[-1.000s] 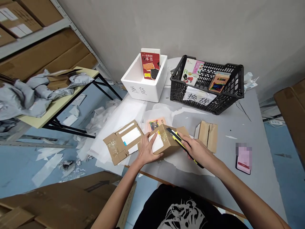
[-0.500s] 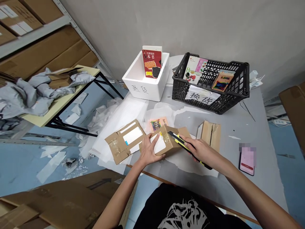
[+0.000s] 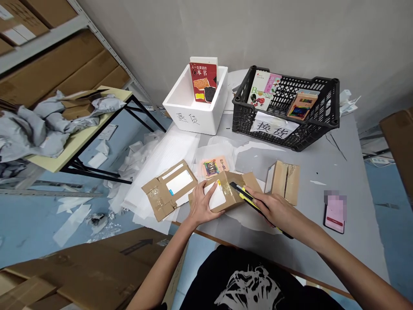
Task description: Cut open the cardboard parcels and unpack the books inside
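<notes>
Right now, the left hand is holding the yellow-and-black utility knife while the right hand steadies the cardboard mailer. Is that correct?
No, the hands are swapped. The head view shows the right hand holding the yellow-and-black utility knife, while the left hand steadies the cardboard mailer.

Right hand [image 3: 274, 211] drawn utility knife [image 3: 248, 202] further along cardboard box [image 3: 227, 200] taped seam.
</notes>
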`<state>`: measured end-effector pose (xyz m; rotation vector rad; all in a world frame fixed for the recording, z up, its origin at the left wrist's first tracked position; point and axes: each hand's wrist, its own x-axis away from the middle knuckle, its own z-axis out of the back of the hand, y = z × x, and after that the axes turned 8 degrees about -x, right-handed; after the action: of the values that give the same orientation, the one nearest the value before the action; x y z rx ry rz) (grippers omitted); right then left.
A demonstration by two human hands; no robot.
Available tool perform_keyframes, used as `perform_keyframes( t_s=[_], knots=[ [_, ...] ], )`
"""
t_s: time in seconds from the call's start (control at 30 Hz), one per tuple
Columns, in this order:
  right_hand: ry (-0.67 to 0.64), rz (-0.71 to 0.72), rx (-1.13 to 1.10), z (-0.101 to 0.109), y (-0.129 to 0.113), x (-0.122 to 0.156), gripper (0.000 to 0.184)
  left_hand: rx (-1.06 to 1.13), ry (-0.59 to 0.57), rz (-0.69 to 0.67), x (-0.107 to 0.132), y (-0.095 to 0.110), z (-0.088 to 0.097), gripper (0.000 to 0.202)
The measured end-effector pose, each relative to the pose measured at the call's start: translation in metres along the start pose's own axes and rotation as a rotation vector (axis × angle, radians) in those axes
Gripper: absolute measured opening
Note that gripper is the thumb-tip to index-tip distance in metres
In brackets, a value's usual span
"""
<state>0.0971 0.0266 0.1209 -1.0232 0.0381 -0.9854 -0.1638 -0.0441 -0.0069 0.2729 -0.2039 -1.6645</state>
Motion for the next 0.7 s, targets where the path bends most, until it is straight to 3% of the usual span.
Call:
perform_keyframes(
  t_s=[0.23,0.53,0.7],
  knots=[
    [-0.025,0.028,-0.033,-0.001,0.008,0.01,0.049,-0.031,0.004,-0.035,0.001,0.007,0.002,0.093],
    [-0.092,-0.043,-0.076,-0.01,0.01,0.024,0.05,-0.049,0.033,-0.067,0.0,0.007,0.001,0.093],
    [0.009,0.02,0.129,-0.025,0.023,0.044,0.046,-0.069,0.03,-0.144,0.001,0.01,-0.008,0.088]
  ],
)
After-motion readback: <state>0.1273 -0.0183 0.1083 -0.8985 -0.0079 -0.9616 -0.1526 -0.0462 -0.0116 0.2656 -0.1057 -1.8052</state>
